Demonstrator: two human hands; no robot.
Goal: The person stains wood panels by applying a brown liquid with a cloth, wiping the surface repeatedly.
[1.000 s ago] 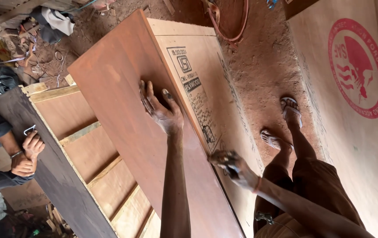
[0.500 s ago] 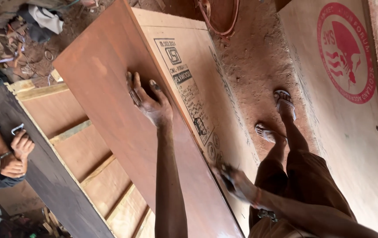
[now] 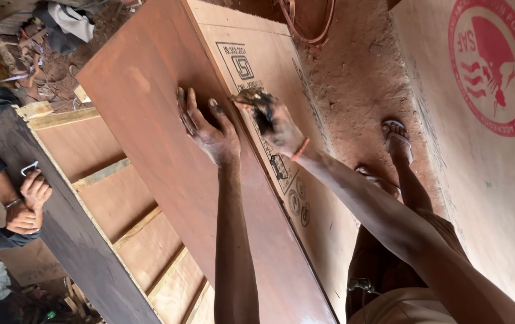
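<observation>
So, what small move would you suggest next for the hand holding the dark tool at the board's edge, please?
Probably draw the right hand down along the edge of the reddish board toward the body, since its tool tip sits near the far end and the left hand presses the board flat.

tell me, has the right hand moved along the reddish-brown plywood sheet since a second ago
Yes. The right hand has travelled up the edge of the reddish-brown plywood sheet, away from the person's body, to beside the flat left hand.

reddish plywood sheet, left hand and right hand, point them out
reddish plywood sheet (image 3: 149, 102), head view, bare upper face
left hand (image 3: 209, 132), head view, back of hand
right hand (image 3: 275, 123), head view, back of hand
</observation>
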